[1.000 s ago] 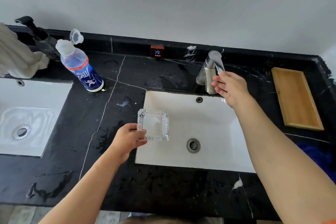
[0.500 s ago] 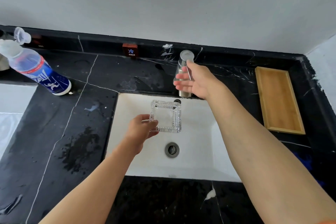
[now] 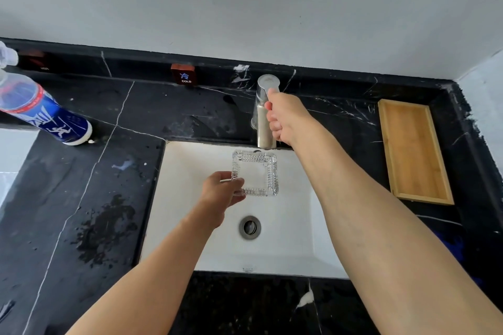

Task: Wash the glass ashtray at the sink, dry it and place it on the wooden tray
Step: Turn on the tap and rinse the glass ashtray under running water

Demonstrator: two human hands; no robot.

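My left hand [image 3: 221, 194] grips the square, ribbed glass ashtray [image 3: 255, 173] by its near left corner and holds it level over the white sink basin [image 3: 187, 198], just below the tap's spout. My right hand [image 3: 285, 118] is wrapped around the handle of the metal tap [image 3: 265, 111] at the back rim of the basin. I see no water running. The empty wooden tray [image 3: 413, 152] lies on the black marble counter to the right of the sink.
A blue-labelled plastic bottle [image 3: 40, 114] with an open cap stands at the far left. A small red "COLD" sign [image 3: 183, 76] leans on the back ledge. Wet patches mark the counter [image 3: 103, 228] left of the basin. The drain [image 3: 250, 227] is near the basin's front.
My left hand has carried the ashtray from the basin's left edge to under the spout. My right hand has closed onto the tap handle. The view has shifted right.
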